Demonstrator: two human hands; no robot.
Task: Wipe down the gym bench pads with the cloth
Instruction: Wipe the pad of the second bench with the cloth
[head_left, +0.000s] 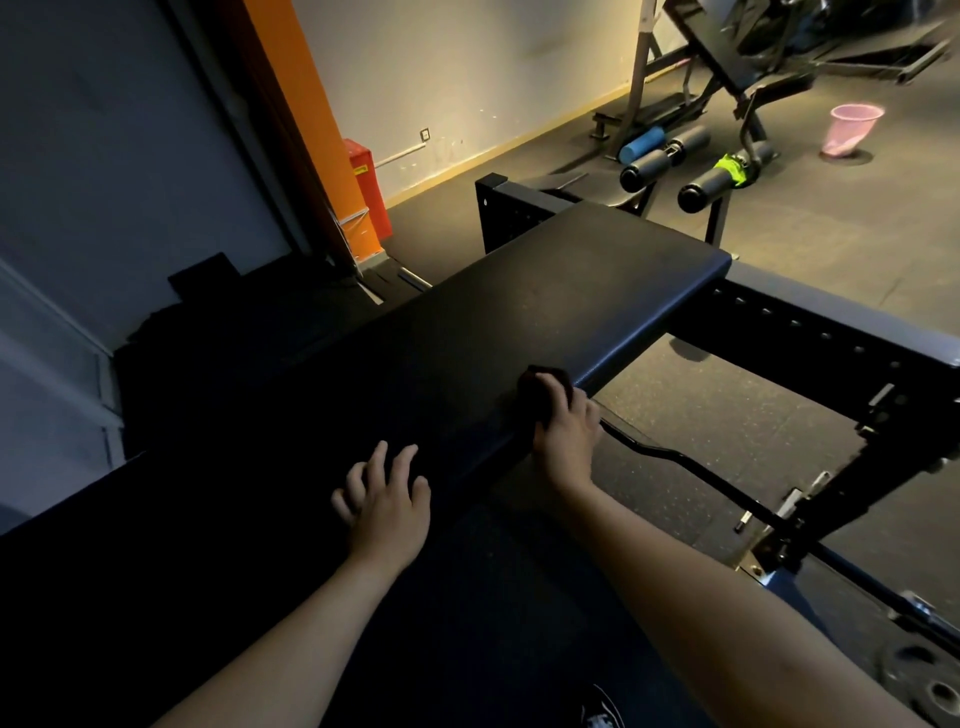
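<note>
Head view. Much of the bench pad (519, 312) is lost in deep shadow on its near and left side, so its outline there is hard to trace; only the far right corner catches light. The cloth (543, 378) is dark against the dark pad and mostly covered by your fingers; only a bunched edge shows beyond them. Both forearms are cut off by the lower frame edge.

Your right hand (566, 431) curls its fingers over the cloth and holds it on the pad's near right edge. Your left hand (387, 506) lies on the pad with fingers spread, holding nothing, near the right hand and apart from the cloth. A curved bar (675, 457) runs below the pad, just beside your right hand.
</note>
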